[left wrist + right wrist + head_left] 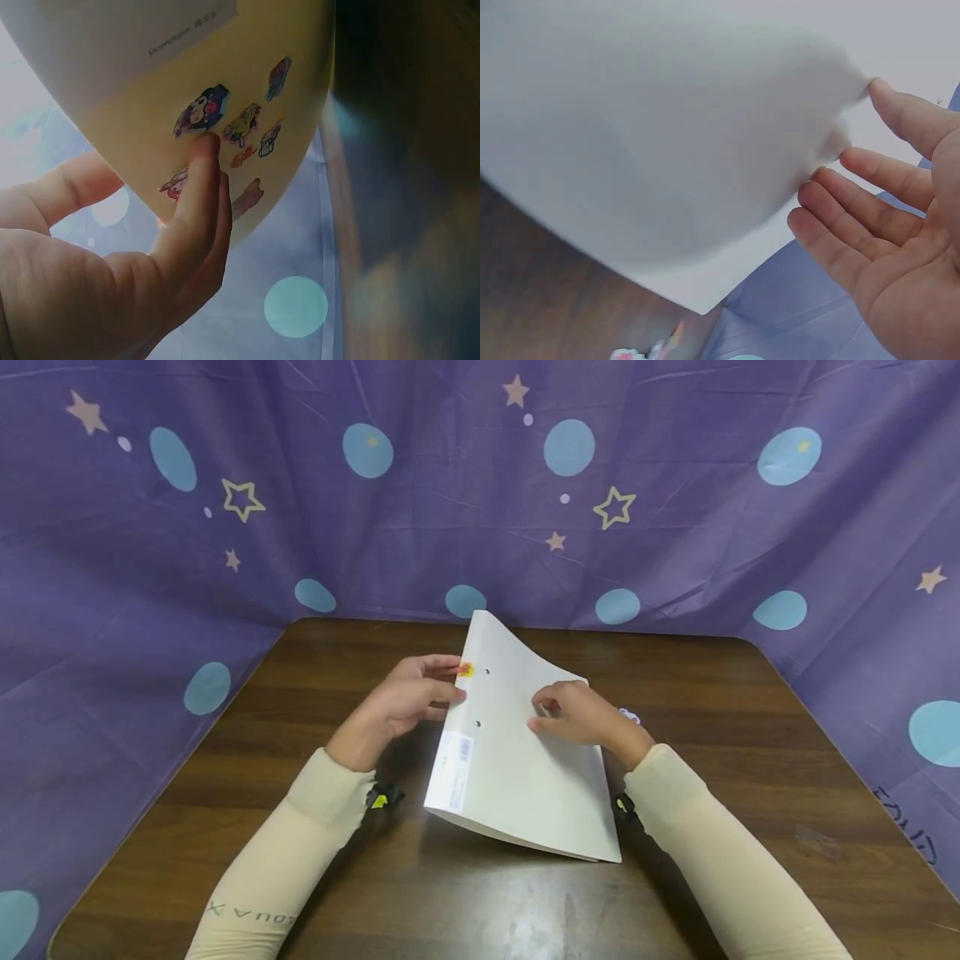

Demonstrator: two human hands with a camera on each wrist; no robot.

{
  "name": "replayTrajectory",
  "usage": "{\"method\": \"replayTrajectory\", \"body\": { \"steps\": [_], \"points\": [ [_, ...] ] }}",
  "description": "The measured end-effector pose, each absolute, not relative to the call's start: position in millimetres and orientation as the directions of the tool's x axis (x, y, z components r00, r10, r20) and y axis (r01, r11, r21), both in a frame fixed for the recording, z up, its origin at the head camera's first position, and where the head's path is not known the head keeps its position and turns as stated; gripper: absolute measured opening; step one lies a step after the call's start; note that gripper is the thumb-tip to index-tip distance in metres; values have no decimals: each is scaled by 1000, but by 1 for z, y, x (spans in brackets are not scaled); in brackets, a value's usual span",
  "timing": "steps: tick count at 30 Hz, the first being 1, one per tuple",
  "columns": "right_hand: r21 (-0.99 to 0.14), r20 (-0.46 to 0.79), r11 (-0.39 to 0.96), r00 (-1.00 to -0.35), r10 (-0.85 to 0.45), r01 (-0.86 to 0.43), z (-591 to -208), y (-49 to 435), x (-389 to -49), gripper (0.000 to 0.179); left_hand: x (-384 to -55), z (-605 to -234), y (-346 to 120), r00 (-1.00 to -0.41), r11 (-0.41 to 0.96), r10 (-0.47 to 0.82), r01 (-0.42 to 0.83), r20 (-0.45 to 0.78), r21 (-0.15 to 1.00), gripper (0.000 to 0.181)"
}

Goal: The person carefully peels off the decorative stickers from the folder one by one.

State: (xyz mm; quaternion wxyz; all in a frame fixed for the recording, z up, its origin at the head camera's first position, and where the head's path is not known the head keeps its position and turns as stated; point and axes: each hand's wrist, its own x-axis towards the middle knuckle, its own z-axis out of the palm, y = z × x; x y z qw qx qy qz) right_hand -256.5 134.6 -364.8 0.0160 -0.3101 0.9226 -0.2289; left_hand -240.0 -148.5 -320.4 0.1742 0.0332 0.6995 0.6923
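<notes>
A pale file folder (528, 777) stands tilted over the table, its spine toward my left hand (408, 697). Two small rivets and a barcode label (461, 768) show near that spine. My left hand pinches the spine edge, thumb on the near side beside an orange-yellow sticker (466, 669). In the left wrist view its fingers lie against the other cover, among several cartoon stickers (242, 124). My right hand (573, 714) rests its fingertips on the near cover. From the right wrist, its fingers (847, 262) look loosely extended, with the tips at the cover's surface.
The folder is above a brown wooden table (712, 735). Behind my right wrist, a small white and purple item (629, 716) lies on the table. A purple curtain (450, 527) with stars and blue dots surrounds the back and sides.
</notes>
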Motion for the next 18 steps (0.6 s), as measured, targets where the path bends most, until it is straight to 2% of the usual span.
{"method": "replayTrajectory", "body": {
  "steps": [11, 18],
  "points": [
    [-515, 134, 669, -821, -555, -536, -344, 118, -257, 34, -239, -318, -147, -934, -56, 306, -210, -183, 976, 66],
    [-512, 181, 640, -801, -571, -572, -328, 111, -260, 32, -233, -312, -146, -950, -72, 265, -191, -165, 979, 66]
  ]
}}
